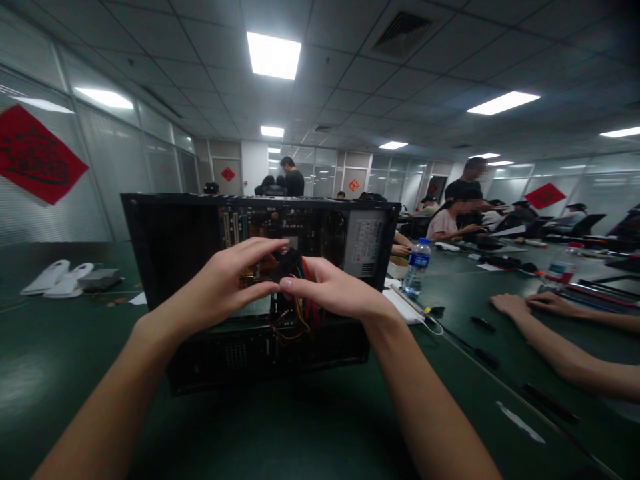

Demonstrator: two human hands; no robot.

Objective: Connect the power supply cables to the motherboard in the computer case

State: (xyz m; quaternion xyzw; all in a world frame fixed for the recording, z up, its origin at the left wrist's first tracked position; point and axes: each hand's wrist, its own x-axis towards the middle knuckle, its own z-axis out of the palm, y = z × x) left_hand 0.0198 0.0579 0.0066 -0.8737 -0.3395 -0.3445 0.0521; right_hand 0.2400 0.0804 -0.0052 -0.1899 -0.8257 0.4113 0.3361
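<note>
An open black computer case (200, 363) stands on the table in front of me, its inside facing me. The motherboard and a silver power supply (365, 240) show in it. A bundle of coloured power cables (303, 313) with black connectors hangs before the board. My right hand (333, 287) grips this bundle from the right, thumb toward the middle. From the left, the thumb and fingers of my left hand (240, 270) close round the black connector end (287, 263). The exact contact of the left fingertips is partly hidden.
The green table (280, 433) carries a water bottle (417, 268) right of the case and white slippers (60, 277) at left. Cables (467, 347) run along the right side. Another person's hands (530, 307) rest at far right; several people work behind.
</note>
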